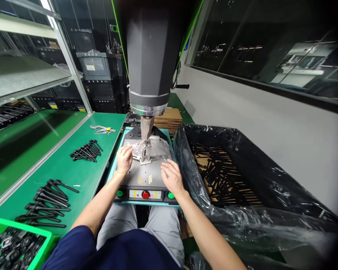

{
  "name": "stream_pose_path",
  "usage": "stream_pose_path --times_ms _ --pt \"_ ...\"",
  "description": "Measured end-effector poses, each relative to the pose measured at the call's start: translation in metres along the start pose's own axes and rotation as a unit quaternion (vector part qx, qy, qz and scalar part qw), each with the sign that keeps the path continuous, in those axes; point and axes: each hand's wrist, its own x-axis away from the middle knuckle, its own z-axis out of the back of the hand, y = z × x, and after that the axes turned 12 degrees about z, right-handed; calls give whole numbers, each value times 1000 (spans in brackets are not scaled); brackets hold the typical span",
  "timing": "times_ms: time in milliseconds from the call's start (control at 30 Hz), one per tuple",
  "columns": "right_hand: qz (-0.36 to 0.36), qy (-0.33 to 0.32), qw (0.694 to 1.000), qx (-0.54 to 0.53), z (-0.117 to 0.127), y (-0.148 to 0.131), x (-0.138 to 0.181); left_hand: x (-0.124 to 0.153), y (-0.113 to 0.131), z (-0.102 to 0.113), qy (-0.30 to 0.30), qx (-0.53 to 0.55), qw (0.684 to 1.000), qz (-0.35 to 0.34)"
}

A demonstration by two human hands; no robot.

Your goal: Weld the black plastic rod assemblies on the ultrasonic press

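Note:
A sheet of clear plastic film (161, 149) lies across the small metal fixture (145, 156) on the machine's grey base. Above the fixture, the machine's metal tip (147, 128) comes down very close to it. My left hand (124, 159) is at the left of the fixture, its thumb and fingers pinched on the left part of the film. On the right, my right hand (171, 174) hovers over the base with loosely bent fingers apart, fingertips by the film's right edge. Whether they touch the film is unclear.
A red button (145, 194) sits between two green buttons at the base's front. Black screw-like parts (49, 198) lie in groups on the green table (81, 176), beside a green bin (49, 240). A plastic-lined box (186, 165) of black parts stands right. Cardboard (169, 117) lies behind.

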Motion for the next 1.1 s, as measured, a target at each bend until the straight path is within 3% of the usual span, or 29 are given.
stream_pose_path --times_ms 333,533,667,833,933,1033,1100 --pt "-74 14 997 8 -2 -44 32 7 7 3 24 28 999 31" --pt "-121 -8 992 -35 -6 -47 31 13 13 5 48 63 991 104" --pt "-200 -19 977 -69 -13 -53 54 31 15 14 36 86 980 173" --pt "-338 -23 939 -56 -5 -60 115 92 15 49 -14 125 947 297" --pt "-428 0 903 17 5 -58 154 148 7 75 -50 57 943 323" --pt "-456 14 885 98 8 -50 177 191 -7 89 -76 -21 930 358" --pt "-446 14 888 112 4 -41 182 203 -18 89 -118 -21 913 389"
